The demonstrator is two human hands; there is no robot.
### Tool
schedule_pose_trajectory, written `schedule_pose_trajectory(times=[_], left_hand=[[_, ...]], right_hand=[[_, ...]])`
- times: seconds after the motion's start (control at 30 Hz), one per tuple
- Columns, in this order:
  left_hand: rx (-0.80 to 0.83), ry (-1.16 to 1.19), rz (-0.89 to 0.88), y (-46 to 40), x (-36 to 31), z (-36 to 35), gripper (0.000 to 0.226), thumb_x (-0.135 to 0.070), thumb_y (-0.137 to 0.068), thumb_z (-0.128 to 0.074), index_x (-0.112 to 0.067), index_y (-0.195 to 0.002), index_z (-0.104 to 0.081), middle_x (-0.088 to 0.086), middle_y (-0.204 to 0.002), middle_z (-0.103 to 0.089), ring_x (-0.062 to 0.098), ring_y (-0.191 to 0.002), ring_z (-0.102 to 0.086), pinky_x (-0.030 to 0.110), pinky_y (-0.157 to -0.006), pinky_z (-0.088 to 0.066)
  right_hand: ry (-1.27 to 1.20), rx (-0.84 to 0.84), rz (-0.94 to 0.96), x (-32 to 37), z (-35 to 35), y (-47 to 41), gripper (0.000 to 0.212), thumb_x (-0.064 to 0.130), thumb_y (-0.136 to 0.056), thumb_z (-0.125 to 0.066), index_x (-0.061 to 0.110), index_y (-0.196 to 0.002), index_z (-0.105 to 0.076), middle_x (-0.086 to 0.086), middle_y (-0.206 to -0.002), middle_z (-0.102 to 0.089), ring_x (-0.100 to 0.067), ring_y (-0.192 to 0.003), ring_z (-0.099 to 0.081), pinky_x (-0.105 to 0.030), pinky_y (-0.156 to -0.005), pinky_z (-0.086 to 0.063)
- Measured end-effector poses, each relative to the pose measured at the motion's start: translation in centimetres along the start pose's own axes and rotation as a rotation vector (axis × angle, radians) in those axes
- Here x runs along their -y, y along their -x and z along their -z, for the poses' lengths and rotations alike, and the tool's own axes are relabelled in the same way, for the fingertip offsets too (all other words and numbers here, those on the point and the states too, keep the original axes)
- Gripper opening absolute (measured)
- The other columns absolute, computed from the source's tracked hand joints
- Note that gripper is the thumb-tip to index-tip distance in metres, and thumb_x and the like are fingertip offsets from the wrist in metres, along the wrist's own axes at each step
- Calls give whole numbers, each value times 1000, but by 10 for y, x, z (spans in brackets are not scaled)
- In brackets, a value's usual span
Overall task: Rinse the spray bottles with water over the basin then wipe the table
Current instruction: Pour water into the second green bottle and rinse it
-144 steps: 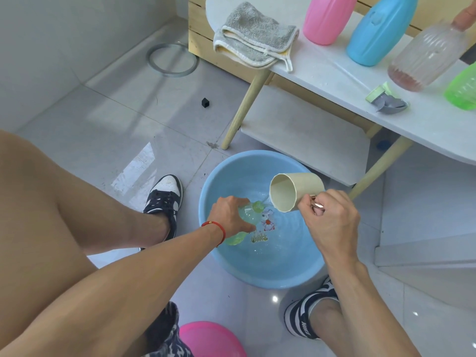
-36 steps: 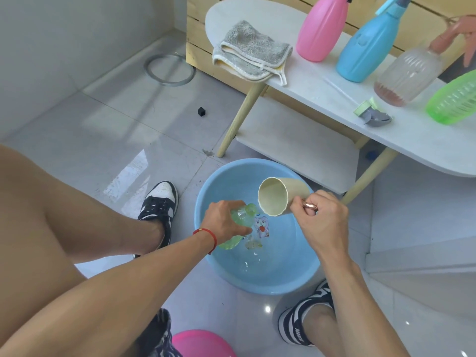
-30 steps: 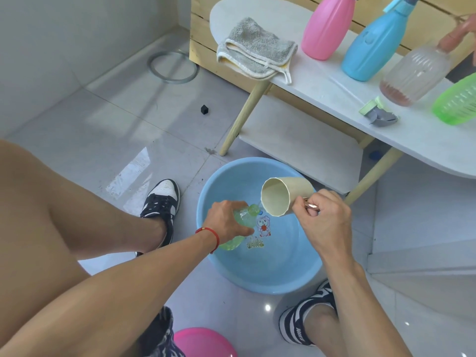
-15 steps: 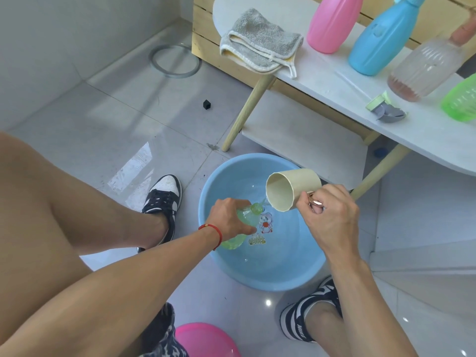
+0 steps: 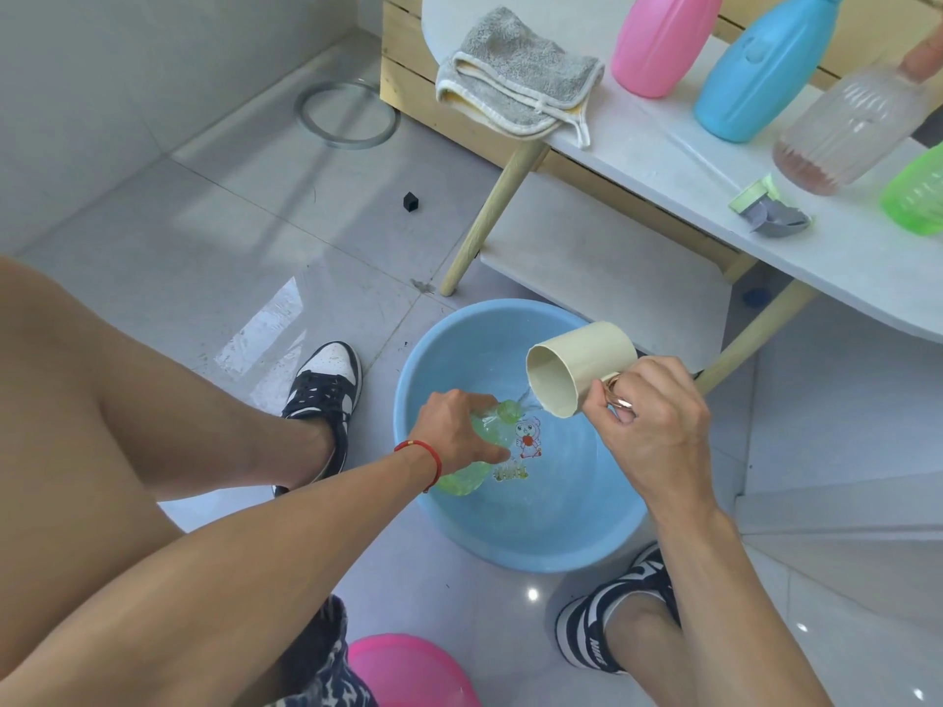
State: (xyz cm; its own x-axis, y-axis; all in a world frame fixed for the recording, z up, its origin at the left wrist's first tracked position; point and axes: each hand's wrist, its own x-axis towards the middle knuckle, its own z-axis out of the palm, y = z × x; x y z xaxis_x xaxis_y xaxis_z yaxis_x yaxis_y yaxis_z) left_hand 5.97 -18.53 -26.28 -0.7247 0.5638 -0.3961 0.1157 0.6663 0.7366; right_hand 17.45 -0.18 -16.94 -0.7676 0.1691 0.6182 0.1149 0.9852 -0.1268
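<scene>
The green bottle [image 5: 474, 441] looks like thin, see-through plastic, so it is probably light, a little springy under a squeeze, and slick while wet. The safest hold is likely around the belly, below the shoulder, which leaves the open neck clear for the water. That is where the left hand [image 5: 455, 426] has it: fingers and thumb curl around the middle, with the bottle tilted over the near left part of the blue basin [image 5: 515, 533], neck pointing up and to the right, base hanging close to the basin's left rim. Its spray head is off, and the short threaded neck is a stronger green than the pale body.

Just to the right, a cream cup [image 5: 579, 367] is tipped on its side over the basin's far right rim, mouth facing left, and a thin stream of water runs from its lip toward the neck. The right hand [image 5: 648, 415] grips the cup's handle side with curled fingers; the handle itself is hidden.

Further right, on the table [image 5: 663, 160], a grey cloth [image 5: 515, 76] hangs over the left edge, and a pink bottle [image 5: 661, 40], a blue bottle [image 5: 755, 68], a clear ribbed bottle [image 5: 847, 130] and another green one stand along the far side. They appear to be awaiting rinsing.
</scene>
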Motion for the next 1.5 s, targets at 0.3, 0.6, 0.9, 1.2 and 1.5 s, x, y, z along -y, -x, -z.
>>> schedule_pose_trajectory(times=[0.3, 0.6, 0.9, 1.2, 1.5], left_hand=[[5, -2, 17, -1, 3, -3, 82, -42, -61, -95, -23, -136, -65, -4, -129, -69, 18, -120, -64, 33, -103, -51], [18, -15, 21, -3, 4, -5, 84, -45, -60, -95, -23, -136, -66, -4, -129, -69, 17, -119, -64, 33, -101, -53], [-22, 55, 77, -5, 15, -5, 76, -45, -62, -94, -18, -129, -70, 1, -116, -72, 22, -113, -66, 28, -85, -52], [-101, 176, 152, -1, 26, 5, 79, -49, -59, -95, -25, -130, -70, -1, -119, -73, 15, -111, -67, 22, -88, -53], [-130, 276, 168, 2, 21, 15, 67, -41, -61, -96, -33, -123, -72, -17, -113, -69, 4, -102, -66, 16, -82, -48]], right_hand=[[70, -12, 156, 3, -5, 2, 34, 4, -90, -65, 8, -60, -51, -5, -63, -52, -32, -75, -56, -38, -66, -51], [82, -43, 152, 9, -7, 3, 34, 4, -90, -64, 7, -58, -52, -5, -64, -55, -33, -79, -60, -37, -65, -52], [-94, 639, -693, -35, -46, 53, 44, 21, -102, -50, 7, -61, -48, -15, -64, -51, -41, -76, -51, -40, -67, -36], [113, 976, -808, -14, -117, 115, 36, 12, -90, -39, 15, -89, -75, -6, -85, -71, -30, -93, -59, -36, -74, -37], [-484, 807, -866, 13, -126, 95, 44, 9, -97, -57, 14, -54, -56, -4, -60, -56, -27, -79, -47, -30, -66, -34]])
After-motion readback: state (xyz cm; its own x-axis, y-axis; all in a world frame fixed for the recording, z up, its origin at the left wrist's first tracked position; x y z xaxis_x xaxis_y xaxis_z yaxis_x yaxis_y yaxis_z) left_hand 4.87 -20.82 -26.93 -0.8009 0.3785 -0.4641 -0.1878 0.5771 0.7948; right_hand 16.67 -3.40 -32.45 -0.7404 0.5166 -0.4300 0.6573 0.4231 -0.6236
